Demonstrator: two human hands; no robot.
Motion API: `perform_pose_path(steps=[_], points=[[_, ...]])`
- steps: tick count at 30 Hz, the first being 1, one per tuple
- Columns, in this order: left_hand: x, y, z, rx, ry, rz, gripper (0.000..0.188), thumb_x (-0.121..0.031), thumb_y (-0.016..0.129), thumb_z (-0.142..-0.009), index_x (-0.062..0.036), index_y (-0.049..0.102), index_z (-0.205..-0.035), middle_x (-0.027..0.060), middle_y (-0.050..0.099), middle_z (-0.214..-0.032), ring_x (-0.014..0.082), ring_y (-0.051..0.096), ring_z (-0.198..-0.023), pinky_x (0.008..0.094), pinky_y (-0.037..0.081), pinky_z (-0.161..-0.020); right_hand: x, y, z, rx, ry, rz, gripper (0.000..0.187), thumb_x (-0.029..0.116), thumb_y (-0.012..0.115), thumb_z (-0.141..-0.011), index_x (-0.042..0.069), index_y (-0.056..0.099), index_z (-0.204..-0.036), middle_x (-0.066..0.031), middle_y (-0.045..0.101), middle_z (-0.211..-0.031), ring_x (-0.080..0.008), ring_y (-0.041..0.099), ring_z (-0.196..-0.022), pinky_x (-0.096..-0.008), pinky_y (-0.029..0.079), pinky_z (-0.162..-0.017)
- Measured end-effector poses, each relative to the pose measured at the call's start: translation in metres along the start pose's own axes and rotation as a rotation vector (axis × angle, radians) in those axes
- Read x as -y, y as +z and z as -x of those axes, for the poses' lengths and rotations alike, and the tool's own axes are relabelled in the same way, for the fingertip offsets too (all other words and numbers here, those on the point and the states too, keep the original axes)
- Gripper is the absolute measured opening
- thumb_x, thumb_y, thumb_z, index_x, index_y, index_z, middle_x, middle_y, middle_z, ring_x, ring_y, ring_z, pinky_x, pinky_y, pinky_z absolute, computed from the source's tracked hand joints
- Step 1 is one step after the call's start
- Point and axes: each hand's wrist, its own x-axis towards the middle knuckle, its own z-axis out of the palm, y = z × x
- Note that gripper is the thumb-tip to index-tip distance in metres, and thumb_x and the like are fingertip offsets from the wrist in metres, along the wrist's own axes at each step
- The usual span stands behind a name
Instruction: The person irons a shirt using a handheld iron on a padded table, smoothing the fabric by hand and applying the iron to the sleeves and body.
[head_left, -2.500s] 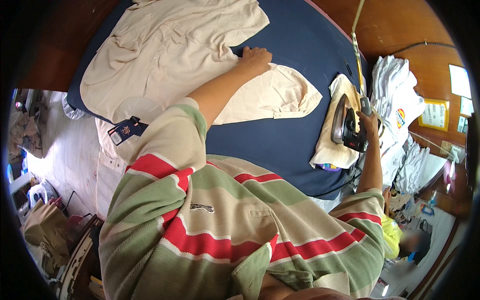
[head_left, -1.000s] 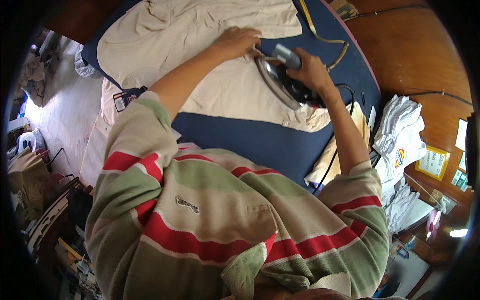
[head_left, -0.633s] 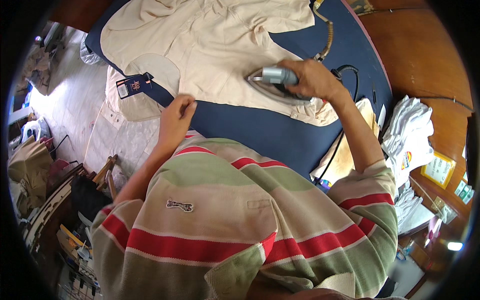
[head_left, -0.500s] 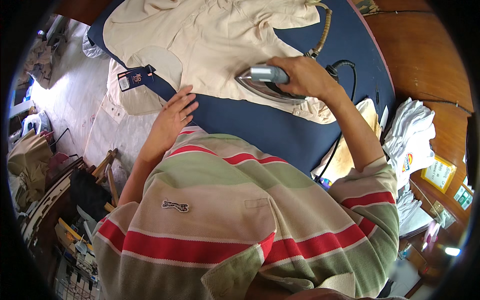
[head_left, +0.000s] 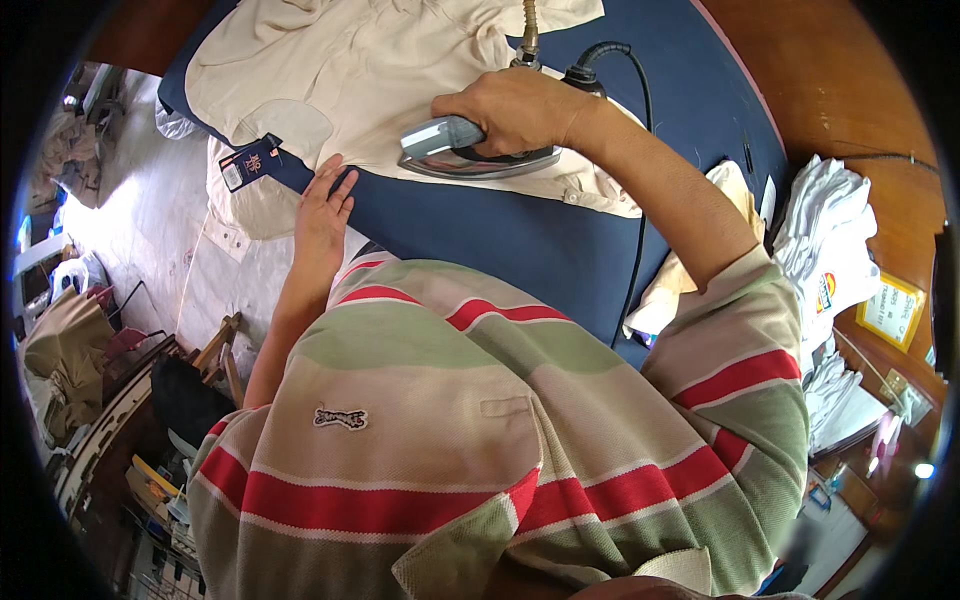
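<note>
Cord (head_left: 637,250) crosses board (head_left: 480,225); tag (head_left: 250,165) near left hand (head_left: 323,215).

Brown wooden wall (head_left: 820,80), pale floor (head_left: 165,230), white glare (head_left: 95,188) at left, yellow-edged notice (head_left: 890,312) at right

White garments (head_left: 822,225), yellow-bordered notice (head_left: 889,314).

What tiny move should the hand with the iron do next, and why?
Perhaps the right hand should slide the grey-handled metal iron a little rightward, toward the sleeve end of the cream cloth shirt. The iron's pointed tip faces left, toward the left hand near the shirt's edge, so moving away seems safer.
</note>
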Motion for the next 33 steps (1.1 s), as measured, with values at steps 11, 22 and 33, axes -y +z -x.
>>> perform_pose_path(steps=[11,22,33], points=[[-0.004,0.009,0.008,-0.059,0.03,-0.015,0.038,-0.028,0.049,-0.092,-0.0096,0.052,-0.126,-0.0026,0.053,-0.119,0.01,0.053,-0.107,0.0243,0.035,-0.085,-0.026,0.003,0.092,-0.01,0.104,-0.053,0.039,0.039,0.068,-0.075,0.012,0.059,-0.101,-0.0106,0.065,-0.081,-0.032,0.063,-0.078,-0.0411,0.05,-0.068],[-0.006,0.002,0.008,0.015,0.014,0.013,0.043,-0.028,0.05,-0.092,-0.0078,0.048,-0.129,-0.0013,0.052,-0.12,0.0113,0.051,-0.11,0.0242,0.036,-0.087,0.005,0.012,0.016,-0.068,0.223,-0.072,0.055,0.058,0.057,-0.079,0.006,0.058,-0.098,-0.0188,0.064,-0.078,-0.0354,0.063,-0.075,-0.0447,0.049,-0.066],[-0.01,0.01,0.011,-0.011,-0.002,0.003,0.041,-0.023,0.051,-0.092,-0.0076,0.048,-0.13,-0.0016,0.053,-0.106,0.0106,0.053,-0.1,0.0231,0.036,-0.081,-0.076,-0.01,0.056,-0.322,0.628,0.064,0.056,0.055,0.058,-0.079,0.005,0.062,-0.105,-0.0212,0.065,-0.075,-0.037,0.064,-0.074,-0.0431,0.05,-0.071]])
